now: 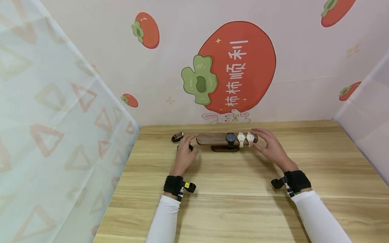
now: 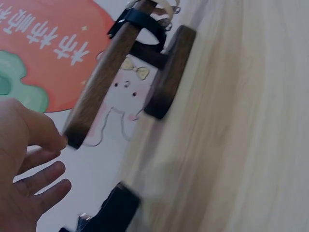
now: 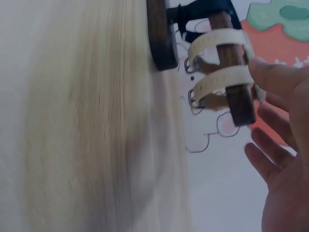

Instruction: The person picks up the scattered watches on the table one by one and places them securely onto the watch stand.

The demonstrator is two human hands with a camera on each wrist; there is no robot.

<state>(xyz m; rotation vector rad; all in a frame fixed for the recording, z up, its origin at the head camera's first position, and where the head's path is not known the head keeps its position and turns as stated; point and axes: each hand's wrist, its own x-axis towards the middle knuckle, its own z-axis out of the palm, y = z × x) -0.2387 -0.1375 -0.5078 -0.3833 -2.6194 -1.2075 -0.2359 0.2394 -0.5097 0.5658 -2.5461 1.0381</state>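
A dark wooden watch stand (image 1: 209,139) stands near the back of the table, its bar raised on a base (image 1: 225,149). Around the bar sit a black watch (image 1: 230,137) and two cream watches, the inner one (image 1: 241,137) beside the outer one (image 1: 250,137) at the right end. My left hand (image 1: 184,155) is at the bar's left end, a fingertip at its tip and the other fingers loosely bent. Beside the outer cream watch is my right hand (image 1: 271,148), thumb and index finger spread around the bar's right end; one fingertip appears to touch the watch.
Left of the stand lies a dark-strapped watch (image 1: 177,136). Another black watch (image 1: 190,147) is partly hidden by my left hand. Behind the wooden table (image 1: 231,209) rises a wall covering (image 1: 164,74) with persimmon prints; patterned sheets flank the sides.
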